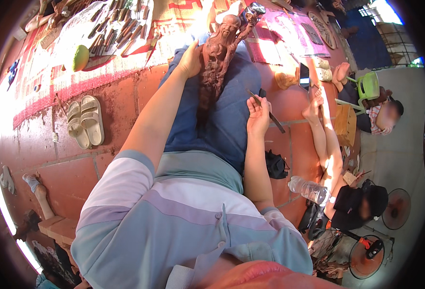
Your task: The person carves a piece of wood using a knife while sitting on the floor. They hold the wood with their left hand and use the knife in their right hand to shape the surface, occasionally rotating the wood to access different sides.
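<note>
Seated, a person's left hand (191, 60) is wrapped around a reddish carved wooden figure (218, 53) lying along the lap, while the right hand (258, 115) loosely pinches a slim carving tool (265, 107) beside it.

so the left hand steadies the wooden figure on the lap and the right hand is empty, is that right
Not quite. The left hand does steady the reddish wooden figure lying along the lap, but the right hand is not empty: it holds a slim carving tool. The head view shows this.
</note>
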Tool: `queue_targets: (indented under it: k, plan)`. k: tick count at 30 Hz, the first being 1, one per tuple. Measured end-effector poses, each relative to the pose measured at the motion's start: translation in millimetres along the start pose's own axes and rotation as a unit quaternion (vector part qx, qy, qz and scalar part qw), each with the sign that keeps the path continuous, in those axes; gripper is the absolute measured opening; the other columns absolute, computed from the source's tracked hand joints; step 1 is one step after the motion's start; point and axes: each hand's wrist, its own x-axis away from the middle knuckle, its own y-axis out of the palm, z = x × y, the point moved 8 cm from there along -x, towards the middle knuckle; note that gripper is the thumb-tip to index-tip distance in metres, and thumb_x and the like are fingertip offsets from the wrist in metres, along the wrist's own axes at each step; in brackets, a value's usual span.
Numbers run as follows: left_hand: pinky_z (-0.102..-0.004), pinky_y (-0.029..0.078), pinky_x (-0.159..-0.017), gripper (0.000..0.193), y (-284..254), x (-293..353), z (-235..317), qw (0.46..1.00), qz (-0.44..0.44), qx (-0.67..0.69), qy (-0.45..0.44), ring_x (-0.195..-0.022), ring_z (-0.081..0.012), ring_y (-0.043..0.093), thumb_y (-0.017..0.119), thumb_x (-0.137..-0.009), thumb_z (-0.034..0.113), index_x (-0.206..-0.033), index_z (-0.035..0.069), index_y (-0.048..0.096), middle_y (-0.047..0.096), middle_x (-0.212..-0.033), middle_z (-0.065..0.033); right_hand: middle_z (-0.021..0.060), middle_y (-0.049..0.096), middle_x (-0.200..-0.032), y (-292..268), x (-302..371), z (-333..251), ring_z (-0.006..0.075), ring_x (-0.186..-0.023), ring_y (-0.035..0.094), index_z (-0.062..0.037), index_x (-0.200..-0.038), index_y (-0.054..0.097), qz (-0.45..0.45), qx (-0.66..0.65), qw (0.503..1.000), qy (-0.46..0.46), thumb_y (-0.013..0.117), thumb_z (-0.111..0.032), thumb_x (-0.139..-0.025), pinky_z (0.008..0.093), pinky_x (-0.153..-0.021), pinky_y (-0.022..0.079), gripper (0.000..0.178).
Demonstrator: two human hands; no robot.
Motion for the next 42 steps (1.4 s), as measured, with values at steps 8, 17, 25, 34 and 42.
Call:
queue_targets:
  k: [8,17,25,34,42]
  plan:
    - [-0.0415,0.030,-0.107,0.067,13,-6,-7,0.999,0.016,-0.005,-0.047,-0.126,-0.0271,0.043,0.032,-0.094,0.053,-0.139,0.003,0.036,0.045,-0.138,-0.0136,0.0044,0.057,-0.093,-1,-5,7,0.0143,-0.084,0.060,-0.0050,-0.102,0.052,-0.016,0.039,0.999,-0.007,0.056,0.000,-0.089,0.0334,-0.088,0.052,0.015]
    - [-0.0366,0.030,-0.108,0.064,22,-17,-9,0.998,-0.033,-0.016,-0.049,-0.126,-0.0255,0.043,0.025,-0.097,0.050,-0.140,0.003,0.034,0.044,-0.138,-0.0132,0.0139,0.058,-0.107,54,-25,-16,0.0214,-0.094,0.062,0.0044,-0.107,0.052,-0.047,0.131,0.990,0.028,0.052,-0.014,-0.095,0.0360,-0.084,0.055,0.022]
    - [-0.0334,0.029,-0.108,0.070,14,-33,-14,0.998,0.014,-0.056,-0.007,-0.126,-0.0223,0.041,0.025,-0.097,0.054,-0.140,0.001,0.034,0.042,-0.139,-0.0124,0.0112,0.063,-0.088,182,-77,-26,0.0185,-0.075,0.065,0.0029,-0.100,0.054,-0.265,0.297,0.912,-0.098,0.054,-0.012,-0.093,0.0258,-0.069,0.054,0.016]
    - [-0.0321,0.032,-0.104,0.065,0,-45,-22,0.998,0.024,-0.056,-0.003,-0.122,-0.0197,0.044,0.031,-0.096,0.054,-0.136,0.003,0.041,0.048,-0.135,-0.0110,0.0042,0.059,-0.074,241,-86,-19,0.0100,-0.066,0.053,-0.0006,-0.093,0.059,-0.418,0.574,0.681,-0.178,0.062,-0.011,-0.087,0.0258,-0.061,0.045,0.012]
    - [-0.0309,0.033,-0.104,0.063,-10,-54,-32,0.999,0.018,-0.046,-0.005,-0.120,-0.0183,0.046,0.029,-0.098,0.051,-0.135,0.003,0.042,0.049,-0.133,-0.0102,0.0247,0.062,-0.078,231,-114,-4,0.0395,-0.080,0.062,0.0027,-0.089,0.063,-0.354,0.668,0.630,-0.178,0.059,-0.022,-0.086,0.0427,-0.071,0.048,0.025]
